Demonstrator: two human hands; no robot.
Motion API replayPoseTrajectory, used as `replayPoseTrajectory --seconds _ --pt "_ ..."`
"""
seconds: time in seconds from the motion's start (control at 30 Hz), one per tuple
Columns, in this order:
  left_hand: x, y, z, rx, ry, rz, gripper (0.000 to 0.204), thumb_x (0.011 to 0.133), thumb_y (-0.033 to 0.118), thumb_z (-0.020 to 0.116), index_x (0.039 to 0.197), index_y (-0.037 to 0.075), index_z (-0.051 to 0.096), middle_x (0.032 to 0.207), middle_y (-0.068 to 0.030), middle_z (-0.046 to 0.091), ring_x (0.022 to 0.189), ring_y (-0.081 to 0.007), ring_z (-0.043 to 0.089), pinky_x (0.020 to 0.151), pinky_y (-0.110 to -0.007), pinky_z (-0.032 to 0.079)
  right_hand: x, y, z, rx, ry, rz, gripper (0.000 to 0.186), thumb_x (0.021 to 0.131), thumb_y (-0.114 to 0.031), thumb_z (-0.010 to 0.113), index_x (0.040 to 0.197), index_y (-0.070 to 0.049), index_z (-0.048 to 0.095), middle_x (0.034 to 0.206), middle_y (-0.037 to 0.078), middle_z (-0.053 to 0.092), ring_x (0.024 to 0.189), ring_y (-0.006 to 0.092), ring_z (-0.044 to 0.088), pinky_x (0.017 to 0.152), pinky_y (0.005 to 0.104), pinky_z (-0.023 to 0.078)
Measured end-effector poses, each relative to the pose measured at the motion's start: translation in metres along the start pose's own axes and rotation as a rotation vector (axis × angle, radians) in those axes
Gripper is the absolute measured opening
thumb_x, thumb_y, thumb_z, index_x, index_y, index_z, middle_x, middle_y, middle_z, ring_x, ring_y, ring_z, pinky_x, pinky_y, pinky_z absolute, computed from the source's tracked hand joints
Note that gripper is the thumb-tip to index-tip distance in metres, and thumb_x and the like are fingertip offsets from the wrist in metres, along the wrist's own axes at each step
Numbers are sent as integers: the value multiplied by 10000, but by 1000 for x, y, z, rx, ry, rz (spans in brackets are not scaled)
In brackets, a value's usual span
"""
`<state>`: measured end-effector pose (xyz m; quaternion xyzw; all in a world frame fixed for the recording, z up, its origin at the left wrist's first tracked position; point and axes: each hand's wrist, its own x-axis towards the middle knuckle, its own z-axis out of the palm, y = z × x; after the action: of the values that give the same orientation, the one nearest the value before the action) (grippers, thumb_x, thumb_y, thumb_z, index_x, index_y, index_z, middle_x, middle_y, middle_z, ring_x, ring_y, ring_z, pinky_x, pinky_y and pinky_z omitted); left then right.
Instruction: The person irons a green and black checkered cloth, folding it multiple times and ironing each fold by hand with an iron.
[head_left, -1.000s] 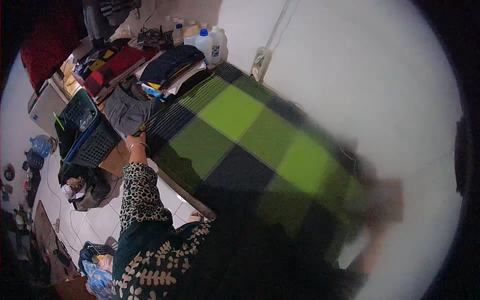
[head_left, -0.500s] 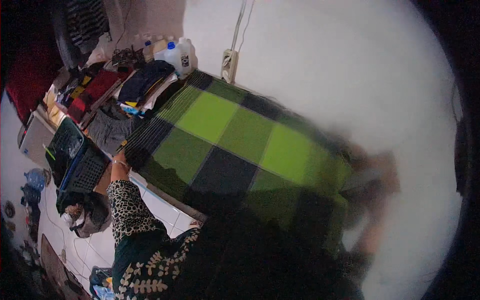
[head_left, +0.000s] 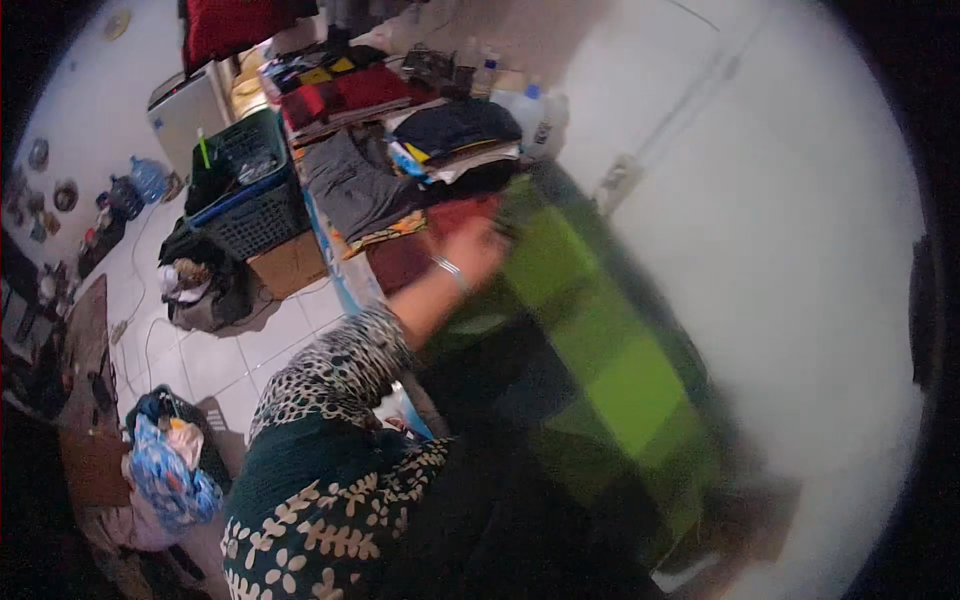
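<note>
The left hand [head_left: 478,250] has left the outer edge of the surface and moved inward toward the wall, blurred now, its forearm slanting across the near side; the green checked cloth [head_left: 625,395] has come with it, no longer spread flat but drawn into a narrower, slanting band; a reddish-brown patch [head_left: 400,262] and more of an orange-patterned cloth [head_left: 392,232] now show where it lay; the view has swung, bringing the floor basket [head_left: 208,450] more fully into sight.

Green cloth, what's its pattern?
The cloth has light green, dark green and blackish checks, seen best in the head view.
</note>
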<state>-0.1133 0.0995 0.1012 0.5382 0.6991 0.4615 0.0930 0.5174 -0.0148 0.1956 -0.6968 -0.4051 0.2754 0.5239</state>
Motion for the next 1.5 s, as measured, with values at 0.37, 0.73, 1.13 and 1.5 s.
replayPoseTrajectory --seconds 0.37,0.73,1.13,1.5 --pt "-141 98 20 -372 -1413 295 345 893 286 538 1136 41 549 1034 -134 614 931 -237 574 812 -365 460 32 11 3 68 -83 -4 602 798 -233 678 1305 -116 375 1184 96 526 1069 281 518 856 470 445" --pt "-181 -165 21 -249 -1585 -495 564 798 385 625 1212 12 540 1087 -134 599 975 -243 563 854 -376 453 144 1 60 148 -154 48 663 795 -215 689 1340 -124 323 1228 96 505 1121 276 488 866 472 441" --pt "-186 -171 15 -33 -1551 -292 683 710 497 667 1202 34 566 1098 -146 615 947 -241 602 813 -388 484 171 -12 338 431 -344 194 716 786 -242 707 1360 -114 300 1237 115 501 1118 271 495 856 451 445" --pt "-203 -176 4 -138 -1479 -108 667 711 484 644 1163 -1 571 1076 -177 618 935 -256 606 812 -383 477 164 -4 407 123 -376 235 744 776 -338 715 1365 -109 321 1232 144 504 1101 251 510 867 426 435"
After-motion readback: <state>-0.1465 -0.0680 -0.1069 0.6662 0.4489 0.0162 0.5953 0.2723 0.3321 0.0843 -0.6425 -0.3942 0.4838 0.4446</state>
